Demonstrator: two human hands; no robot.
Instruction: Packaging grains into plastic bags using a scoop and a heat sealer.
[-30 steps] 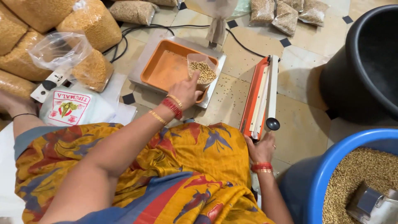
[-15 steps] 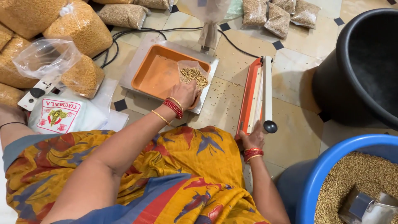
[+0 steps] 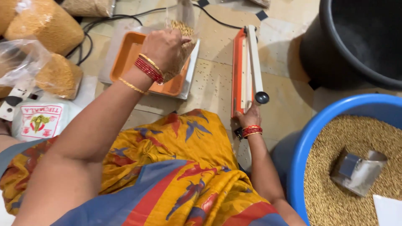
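Grain fills the small clear bag [image 3: 181,39] that my left hand [image 3: 164,48] closes around, fingers wrapped over its side so it hangs just above the orange tray [image 3: 125,62] of the weighing scale, where any spill would land in the pan instead of on the floor. My right hand [image 3: 250,117] rests on the near end of the orange heat sealer [image 3: 243,67], fingers curled over its base beside the black knob [image 3: 262,97], seemingly to steady the machine; its arm is lifted a little, leaving the slot open. The sealer lies lengthwise on the tiled floor just right of the scale, so bag and slot are near each other. Bare tile sprinkled with stray grains lies between them. Right of the sealer the floor narrows against the black bin [image 3: 356,42] and the blue tub [image 3: 318,138] of grain with its metal scoop [image 3: 358,171]. Filled bags [image 3: 46,25] crowd the floor's far left corner, beyond the scale.
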